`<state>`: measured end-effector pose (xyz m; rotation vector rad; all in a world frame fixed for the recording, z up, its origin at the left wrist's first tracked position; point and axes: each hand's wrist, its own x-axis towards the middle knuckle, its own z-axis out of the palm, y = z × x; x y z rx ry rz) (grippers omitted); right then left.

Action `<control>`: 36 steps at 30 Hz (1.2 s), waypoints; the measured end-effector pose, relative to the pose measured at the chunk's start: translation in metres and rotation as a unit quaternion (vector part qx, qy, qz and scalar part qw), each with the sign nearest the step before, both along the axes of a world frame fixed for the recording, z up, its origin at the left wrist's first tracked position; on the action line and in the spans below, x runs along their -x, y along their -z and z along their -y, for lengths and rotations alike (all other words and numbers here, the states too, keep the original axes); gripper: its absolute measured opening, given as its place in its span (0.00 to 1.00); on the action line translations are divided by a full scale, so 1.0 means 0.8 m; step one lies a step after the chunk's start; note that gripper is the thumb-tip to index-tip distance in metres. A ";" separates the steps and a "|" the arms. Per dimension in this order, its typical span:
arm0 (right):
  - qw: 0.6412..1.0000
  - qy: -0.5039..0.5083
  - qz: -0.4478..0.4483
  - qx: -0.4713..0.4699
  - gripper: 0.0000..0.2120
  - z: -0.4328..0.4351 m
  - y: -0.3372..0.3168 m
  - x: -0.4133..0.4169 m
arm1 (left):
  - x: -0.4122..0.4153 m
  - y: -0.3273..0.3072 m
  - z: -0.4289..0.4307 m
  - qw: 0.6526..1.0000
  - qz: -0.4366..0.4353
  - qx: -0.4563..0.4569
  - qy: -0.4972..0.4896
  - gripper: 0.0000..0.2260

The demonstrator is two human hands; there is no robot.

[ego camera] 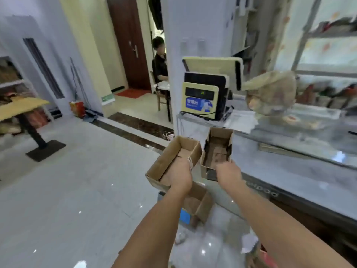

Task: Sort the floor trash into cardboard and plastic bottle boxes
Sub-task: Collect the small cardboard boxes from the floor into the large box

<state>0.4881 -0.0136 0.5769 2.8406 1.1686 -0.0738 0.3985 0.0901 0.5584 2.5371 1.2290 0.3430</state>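
Note:
I hold two open cardboard boxes up in front of me. My left hand [180, 176] grips the near edge of the wider, shallower cardboard box [170, 157]. My right hand [229, 172] grips the near rim of the narrower, deeper cardboard box [217, 149], whose inside looks brown and worn. Both boxes are tilted with their openings toward me. Below my left forearm a third cardboard box [201, 205] with a blue panel stands on the floor. White crumpled paper scraps [180, 237] lie on the tiles near it.
A glass counter [299, 171] runs along the right, bearing a cash register [204, 95] and a bag [272, 93]. A person sits at a table behind the white pillar [193, 35]. A yellow-topped pedestal table [25, 107] stands at the left on the shiny tile floor [77, 190].

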 end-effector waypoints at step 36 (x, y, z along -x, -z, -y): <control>0.910 0.394 -0.099 0.081 0.13 0.488 0.112 -0.160 | -0.283 0.110 0.434 0.791 -0.229 0.225 0.521 0.28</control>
